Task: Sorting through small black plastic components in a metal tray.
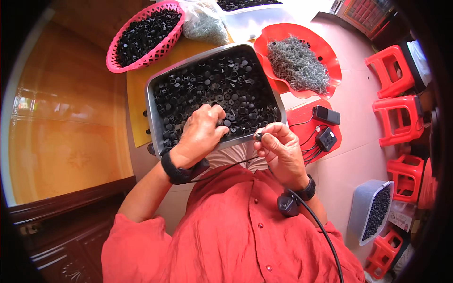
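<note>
A grey metal tray [152,106] full of small black plastic parts [207,82], many of them round caps and rings, sits in front of me. My left hand [200,129] reaches over its near side, fingers curled down among the parts. What lies between those fingertips is hidden. At the tray's near right corner, my right hand [281,150] pinches a small black plastic part [258,136] between thumb and fingers. Each wrist wears a black strap with a small device, and a cable runs from the right one.
A pink basket [113,59] of black parts stands far left, beside a clear bag [205,28]. A red scalloped bowl [334,70] holds metal screws or nails. Black devices [325,139] with cables rest on a red stool. Red stools [398,120] and a tub [361,207] stand right.
</note>
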`<action>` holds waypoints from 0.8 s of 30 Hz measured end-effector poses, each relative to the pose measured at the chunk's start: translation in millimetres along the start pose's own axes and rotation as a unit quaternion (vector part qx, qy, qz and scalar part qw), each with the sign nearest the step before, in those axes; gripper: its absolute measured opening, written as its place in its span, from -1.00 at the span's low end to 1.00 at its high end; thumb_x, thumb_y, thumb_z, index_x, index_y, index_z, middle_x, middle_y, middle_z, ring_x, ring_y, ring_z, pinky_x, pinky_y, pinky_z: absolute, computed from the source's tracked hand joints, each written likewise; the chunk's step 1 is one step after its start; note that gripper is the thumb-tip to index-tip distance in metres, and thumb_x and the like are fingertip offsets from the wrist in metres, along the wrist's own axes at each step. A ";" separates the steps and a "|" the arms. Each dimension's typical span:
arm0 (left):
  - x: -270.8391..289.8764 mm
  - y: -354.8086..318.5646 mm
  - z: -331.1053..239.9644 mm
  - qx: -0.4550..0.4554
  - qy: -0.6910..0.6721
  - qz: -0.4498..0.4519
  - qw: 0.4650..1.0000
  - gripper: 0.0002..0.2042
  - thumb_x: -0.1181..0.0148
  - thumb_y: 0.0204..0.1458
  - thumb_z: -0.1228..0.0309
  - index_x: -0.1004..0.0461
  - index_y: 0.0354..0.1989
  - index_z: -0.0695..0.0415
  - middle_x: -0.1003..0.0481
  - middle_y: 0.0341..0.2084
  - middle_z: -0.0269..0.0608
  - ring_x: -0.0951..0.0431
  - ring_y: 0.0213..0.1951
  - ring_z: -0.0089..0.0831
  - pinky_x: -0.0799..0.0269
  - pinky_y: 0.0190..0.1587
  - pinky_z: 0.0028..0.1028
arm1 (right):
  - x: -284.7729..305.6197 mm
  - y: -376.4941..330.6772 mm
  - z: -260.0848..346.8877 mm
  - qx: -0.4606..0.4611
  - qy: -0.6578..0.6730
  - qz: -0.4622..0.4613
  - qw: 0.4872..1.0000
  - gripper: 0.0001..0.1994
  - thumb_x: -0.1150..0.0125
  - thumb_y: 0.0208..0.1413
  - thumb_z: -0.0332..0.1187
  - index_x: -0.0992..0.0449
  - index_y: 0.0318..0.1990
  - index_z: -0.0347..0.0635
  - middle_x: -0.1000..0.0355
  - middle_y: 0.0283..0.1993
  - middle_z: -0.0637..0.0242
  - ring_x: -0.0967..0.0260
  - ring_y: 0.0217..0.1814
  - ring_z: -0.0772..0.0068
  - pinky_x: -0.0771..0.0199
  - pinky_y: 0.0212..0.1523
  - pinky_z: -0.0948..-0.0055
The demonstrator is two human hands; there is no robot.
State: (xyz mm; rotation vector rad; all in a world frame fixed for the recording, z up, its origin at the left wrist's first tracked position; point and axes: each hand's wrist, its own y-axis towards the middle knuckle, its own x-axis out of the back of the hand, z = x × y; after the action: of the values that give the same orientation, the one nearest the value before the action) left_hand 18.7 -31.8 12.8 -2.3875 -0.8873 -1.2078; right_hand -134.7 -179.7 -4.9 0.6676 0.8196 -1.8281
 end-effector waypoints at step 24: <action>9.2 -39.5 -3.9 0.193 -0.689 0.112 0.689 -0.76 -0.11 0.09 0.51 -0.40 -0.06 0.22 -0.51 -0.22 -0.23 -0.52 -0.23 -0.55 -0.46 -0.13 -0.54 | -29.3 9.3 -6.5 0.119 -0.316 0.015 0.941 -0.89 -0.20 0.05 -0.53 -0.49 -0.25 -0.32 -0.46 -0.35 0.38 -0.41 -0.36 0.68 -0.43 -0.38 0.67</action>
State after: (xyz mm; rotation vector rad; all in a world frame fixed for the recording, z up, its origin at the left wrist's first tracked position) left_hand -5.4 -0.5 22.8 -2.5686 -0.9218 1.0695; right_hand -114.9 -161.0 10.7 0.2001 0.1613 -1.9639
